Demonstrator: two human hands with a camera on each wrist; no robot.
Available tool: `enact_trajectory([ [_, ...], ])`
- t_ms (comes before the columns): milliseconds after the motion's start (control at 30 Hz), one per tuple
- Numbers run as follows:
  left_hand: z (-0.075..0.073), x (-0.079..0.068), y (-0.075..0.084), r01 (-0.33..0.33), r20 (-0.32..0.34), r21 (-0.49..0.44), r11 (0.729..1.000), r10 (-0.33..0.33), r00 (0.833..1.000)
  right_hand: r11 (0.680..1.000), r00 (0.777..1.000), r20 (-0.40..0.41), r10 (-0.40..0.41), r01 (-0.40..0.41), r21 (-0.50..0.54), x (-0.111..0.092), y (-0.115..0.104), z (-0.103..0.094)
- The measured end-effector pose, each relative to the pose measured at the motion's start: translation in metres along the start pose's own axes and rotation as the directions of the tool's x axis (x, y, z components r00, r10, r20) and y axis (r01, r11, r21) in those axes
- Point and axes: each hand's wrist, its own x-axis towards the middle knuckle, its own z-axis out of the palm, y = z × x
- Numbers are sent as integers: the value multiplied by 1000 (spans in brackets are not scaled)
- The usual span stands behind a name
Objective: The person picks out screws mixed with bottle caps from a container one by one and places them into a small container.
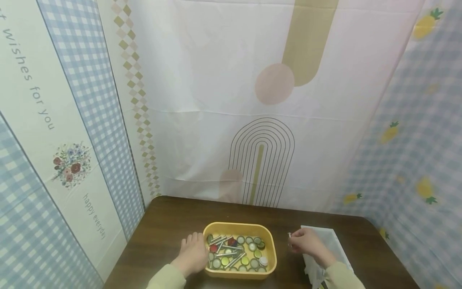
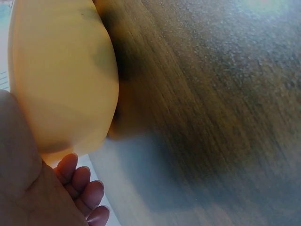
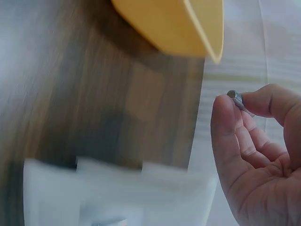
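A yellow bin (image 1: pixel 240 275) stands on the table, holding several long silver bolts (image 1: pixel 235 260) and many round bottle caps (image 1: pixel 245 261). My left hand (image 1: pixel 194 252) holds the bin's left side; in the left wrist view its bent fingers (image 2: pixel 81 176) lie by the bin's wall (image 2: pixel 66 80), while the thumb tip is hidden. To the right of the bin, my right hand (image 1: pixel 306 242) pinches a small metal bolt (image 3: pixel 234 97) between thumb and index finger, above the table. Beneath that forearm lies a white box (image 1: pixel 330 237), partly covered by it.
The dark wooden table (image 1: pixel 173 216) reaches back to a hanging white patterned cloth (image 1: pixel 202 152). Checked cloths hang at both sides. Inside the white box, the right wrist view shows something small and blurred.
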Motion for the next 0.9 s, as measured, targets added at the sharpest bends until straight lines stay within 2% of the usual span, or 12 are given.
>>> enact_trajectory([
  [133, 0, 1, 0, 13, 23, 2, 1000, -13, 1000, 1000, 1000, -1, 26, -26, 7, -5, 11, -21],
  [367, 1, 2, 0, 20, 20, 17, 1000, -20, 1000, 991, 986, -102, 131, -133, -21, -10, 29, -48],
  [433, 0, 2, 0, 16, 18, 19, 1000, -16, 1000, 989, 984, -109, 143, -147, -30, -10, 33, -52],
  [600, 1, 2, -1, 19, 27, 18, 1000, -19, 999, 980, 981, -113, 158, -170, -104, -10, 42, -58],
  [900, 2, 2, -1, 30, 28, 11, 999, -31, 999, 970, 976, -117, 185, -200, -141, -11, 60, -57],
])
